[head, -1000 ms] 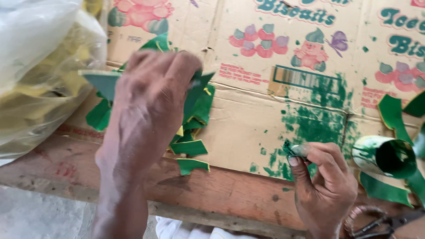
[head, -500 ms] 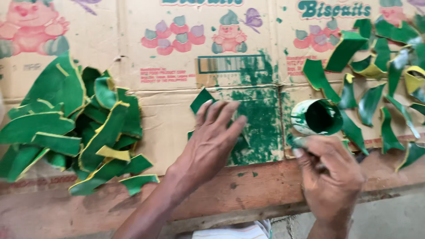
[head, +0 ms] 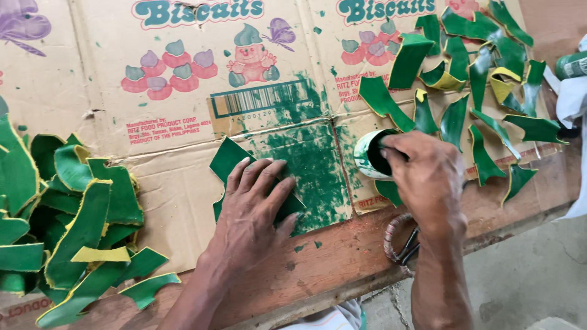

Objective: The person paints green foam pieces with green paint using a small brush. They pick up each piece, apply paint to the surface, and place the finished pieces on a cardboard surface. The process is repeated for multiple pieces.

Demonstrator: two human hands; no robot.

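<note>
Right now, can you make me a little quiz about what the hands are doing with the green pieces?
1. True or false: the left hand lies flat on a green piece on the cardboard.
2. Which hand reaches its fingers into the small green pot? A) left B) right
3. Fill in: the big heap of green pieces lies to the ____ of the left hand.

Key: 1 true; 2 B, the right hand; 3 left.
</note>
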